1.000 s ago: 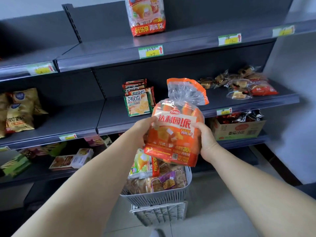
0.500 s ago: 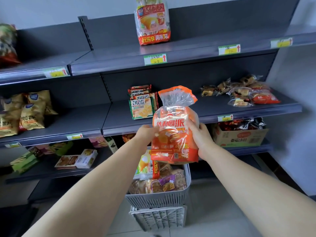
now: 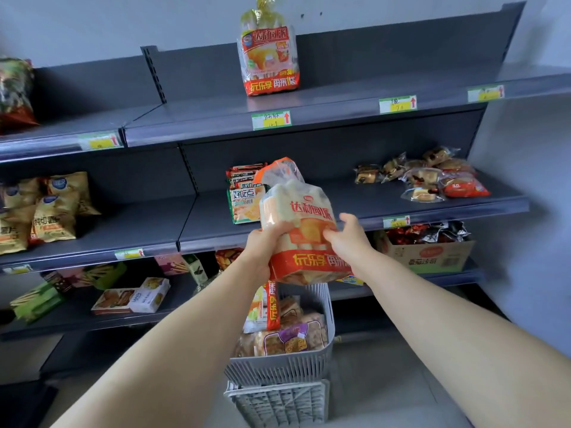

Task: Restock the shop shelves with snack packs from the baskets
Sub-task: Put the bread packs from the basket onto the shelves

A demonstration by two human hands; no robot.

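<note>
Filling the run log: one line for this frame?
left hand: grips orange-and-clear plastic snack pack | right hand: grips same pack | pack: above grey plastic basket, before dark metal shelves | placed: no

Can't really see how the fingers of the left hand sit, since the snack pack hides most of them. Way up-left of that pack a dark bag gets chopped by the frame edge, and the scribble on the price tag straight above the pack is too tiny to read.
</note>
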